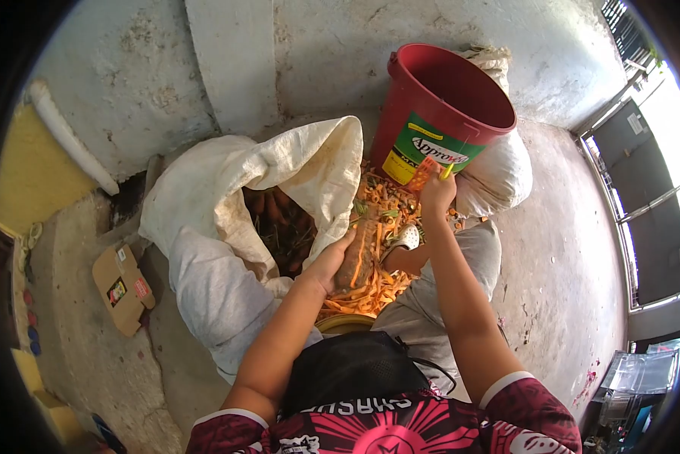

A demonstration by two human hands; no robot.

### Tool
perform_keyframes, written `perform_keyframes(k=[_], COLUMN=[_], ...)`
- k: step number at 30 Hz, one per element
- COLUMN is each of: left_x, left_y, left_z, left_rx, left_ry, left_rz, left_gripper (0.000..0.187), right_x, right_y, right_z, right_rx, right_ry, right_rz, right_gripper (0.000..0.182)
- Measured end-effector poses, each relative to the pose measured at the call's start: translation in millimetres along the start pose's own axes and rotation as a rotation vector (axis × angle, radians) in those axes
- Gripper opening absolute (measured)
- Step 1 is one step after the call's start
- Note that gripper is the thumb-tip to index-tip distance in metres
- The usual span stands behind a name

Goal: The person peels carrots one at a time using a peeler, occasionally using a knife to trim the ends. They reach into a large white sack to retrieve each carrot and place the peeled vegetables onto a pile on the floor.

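A large brown carrot [353,261] with one bright orange peeled strip is gripped in my left hand [331,265], over a heap of orange peelings [374,291]. My right hand [437,195] is closed around a peeler with an orange head [423,174] and a yellow-green handle end, in front of the bucket and apart from the carrot. To the left of my left hand an open white sack [309,155] holds more unpeeled carrots [279,219]. Under the peelings, the yellowish rim of a container [345,321] shows near my lap.
A tall red bucket [400,98] with a green label stands behind the peelings. Beside it rests a filled white sack [499,178]. A white clog [406,237] shows among the peelings. Flattened cardboard [122,291] lies at left, and a wall [317,60] rises behind.
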State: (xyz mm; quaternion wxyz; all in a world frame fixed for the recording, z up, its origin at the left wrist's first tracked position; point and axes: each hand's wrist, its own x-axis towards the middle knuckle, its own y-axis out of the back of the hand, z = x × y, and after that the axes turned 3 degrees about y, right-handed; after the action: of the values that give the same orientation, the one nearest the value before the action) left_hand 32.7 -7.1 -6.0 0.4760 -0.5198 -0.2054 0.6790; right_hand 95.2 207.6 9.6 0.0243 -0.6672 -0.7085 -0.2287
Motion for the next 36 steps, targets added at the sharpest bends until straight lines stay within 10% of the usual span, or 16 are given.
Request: perform_keyframes(k=[8, 14, 26, 30, 36], left_x=[20, 11, -9, 14, 9], left_y=[22, 8, -11, 11, 7], left_z=[1, 3, 5, 0, 2], left_rx=[-0.145, -0.088, 0.11, -0.069, -0.174], left_ry=[-0.043, -0.061, 0.013, 0.015, -0.088], left_rz=[-0.026, -0.02, 0.097, 0.021, -0.072], left_gripper=[0.032, 0.029, 0.045, 0.043, 0.032], right_x=[-109, -117, 14, -51, -120], right_y=[7, 6, 9, 18, 13], right_z=[-72, -71, -6, -67, -76], right_rx=[0.286, -0.065, -0.134, 0.261, 0.096], right_ry=[-0.077, -0.022, 0.205, -0.108, 0.064], right_rz=[-0.485, -0.508, 0.091, -0.292, -0.488], right_gripper=[0.016, 0.013, 0.023, 0.017, 0.02])
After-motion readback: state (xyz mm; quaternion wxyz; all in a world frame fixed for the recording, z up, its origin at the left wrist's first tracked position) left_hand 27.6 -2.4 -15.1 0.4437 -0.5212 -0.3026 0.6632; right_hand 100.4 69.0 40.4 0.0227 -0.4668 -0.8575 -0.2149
